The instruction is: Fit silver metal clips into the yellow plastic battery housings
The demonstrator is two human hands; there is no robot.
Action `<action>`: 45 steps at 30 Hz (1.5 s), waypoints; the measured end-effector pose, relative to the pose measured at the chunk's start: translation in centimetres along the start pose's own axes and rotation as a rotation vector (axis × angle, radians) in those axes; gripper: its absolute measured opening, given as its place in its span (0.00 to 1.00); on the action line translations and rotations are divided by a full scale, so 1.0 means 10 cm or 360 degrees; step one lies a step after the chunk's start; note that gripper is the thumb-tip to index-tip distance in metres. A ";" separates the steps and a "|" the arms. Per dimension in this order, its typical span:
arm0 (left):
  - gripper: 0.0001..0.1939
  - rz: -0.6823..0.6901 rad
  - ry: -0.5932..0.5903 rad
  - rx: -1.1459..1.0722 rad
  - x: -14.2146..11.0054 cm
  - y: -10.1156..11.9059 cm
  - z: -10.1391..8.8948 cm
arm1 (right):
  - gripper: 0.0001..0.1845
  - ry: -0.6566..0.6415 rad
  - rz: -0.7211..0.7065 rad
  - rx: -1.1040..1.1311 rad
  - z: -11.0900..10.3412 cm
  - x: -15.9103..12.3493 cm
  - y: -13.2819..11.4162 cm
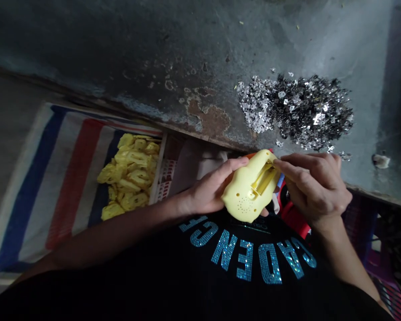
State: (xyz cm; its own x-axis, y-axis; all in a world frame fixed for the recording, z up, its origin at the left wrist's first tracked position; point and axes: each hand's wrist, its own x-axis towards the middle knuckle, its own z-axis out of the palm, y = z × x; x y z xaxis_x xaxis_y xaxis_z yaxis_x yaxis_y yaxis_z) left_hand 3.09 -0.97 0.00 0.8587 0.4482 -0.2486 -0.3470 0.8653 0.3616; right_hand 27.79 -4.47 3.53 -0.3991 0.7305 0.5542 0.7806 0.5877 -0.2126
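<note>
A pale yellow plastic toy shell is in front of my chest, with a long open battery slot, small screw holes and a ring of speaker holes on the side facing me. My left hand grips it from the left, thumb along its upper edge and fingers underneath. At the slot's upper end, my right hand presses with closed fingers. Whether a small part sits between those fingertips is hidden. Beyond the right hand, a heap of small shiny metal contact pieces lies on the worn grey table.
Lower left, several yellow plastic shells are piled on a blue, red and white striped sheet, beside a pale basket edge. The table's chipped front edge runs just beyond my hands. A small whitish lump lies on the table at right.
</note>
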 end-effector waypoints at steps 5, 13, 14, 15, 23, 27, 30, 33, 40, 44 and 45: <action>0.45 0.0033 -0.0052 0.0012 0.00 0.00 -0.01 | 0.21 0.0001 -0.0038 0.0101 0.07 0.01 -0.01; 0.47 0.0176 0.0209 0.0197 -0.04 -0.06 -0.03 | 0.18 -0.0233 0.0599 0.1001 0.02 0.16 0.15; 0.45 0.0212 0.0262 0.0272 -0.06 -0.08 -0.04 | 0.18 -0.0324 0.0639 0.1071 0.01 0.19 0.16; 0.43 0.0250 0.0304 0.0348 -0.08 -0.10 -0.05 | 0.18 -0.0395 0.0664 0.1106 -0.01 0.21 0.17; 0.36 0.0342 0.0339 0.0534 -0.19 -0.09 -0.08 | 0.17 -0.0491 0.0759 0.1292 -0.03 0.31 0.15; 0.38 0.0419 0.0386 0.0678 -0.20 -0.08 -0.06 | 0.13 -0.0402 0.0742 0.1187 0.04 0.31 0.06; 0.37 0.0548 0.0416 0.0896 -0.24 -0.09 -0.04 | 0.13 -0.0199 0.0658 0.1071 0.13 0.23 -0.02; 0.34 0.0653 0.0486 0.1222 -0.31 -0.09 -0.02 | 0.18 -0.0006 0.0510 0.0953 0.21 0.10 -0.06; 0.22 0.0996 0.0513 0.1589 -0.30 -0.03 0.10 | 0.21 0.0271 0.0265 0.0712 0.31 -0.02 -0.07; 0.15 0.1001 0.0509 0.1570 -0.28 -0.06 0.10 | 0.22 0.0353 0.0259 0.0714 0.32 -0.07 -0.09; 0.15 0.0991 0.0511 0.1577 -0.28 -0.07 0.08 | 0.22 0.0361 0.0277 0.0742 0.32 -0.10 -0.10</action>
State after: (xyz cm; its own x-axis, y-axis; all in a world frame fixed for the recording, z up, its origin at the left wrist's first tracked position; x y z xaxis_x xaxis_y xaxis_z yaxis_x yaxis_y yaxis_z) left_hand 1.22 -2.99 1.20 0.4662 0.8832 0.0519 -0.1075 -0.0017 0.9942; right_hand 25.92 -4.65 0.65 -0.1288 0.7678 0.6275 0.5096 0.5941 -0.6224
